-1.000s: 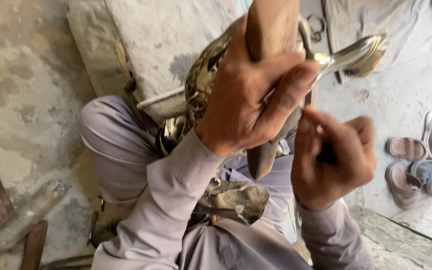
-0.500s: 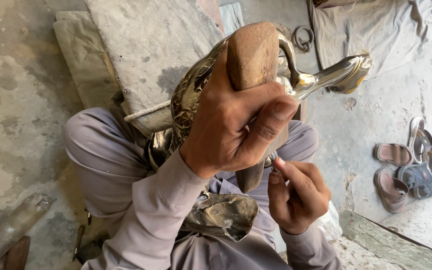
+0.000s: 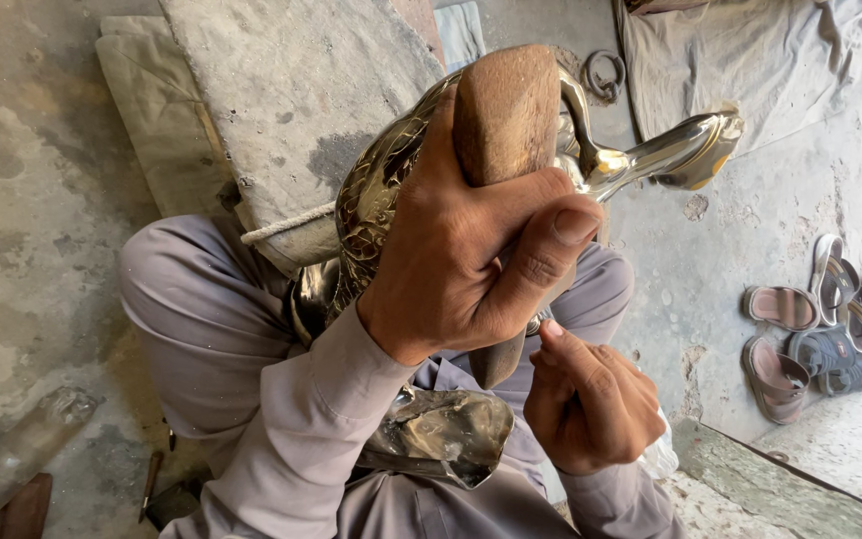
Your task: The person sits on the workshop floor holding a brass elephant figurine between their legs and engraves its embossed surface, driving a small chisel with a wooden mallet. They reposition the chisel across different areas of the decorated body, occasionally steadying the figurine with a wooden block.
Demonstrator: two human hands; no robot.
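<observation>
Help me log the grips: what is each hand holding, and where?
Left hand grips the wooden block around its middle. Right hand is closed below it; what it holds cannot be told.

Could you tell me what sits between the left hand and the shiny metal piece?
In the head view, a wooden block sits there: the left hand grips it against the engraved metal piece.

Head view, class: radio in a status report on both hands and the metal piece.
Left hand shut on wooden mallet. Right hand pinched closed under it, contents hidden. Engraved metal vessel on lap, spout pointing away. Nothing blocking; sandals off to the side.
</observation>
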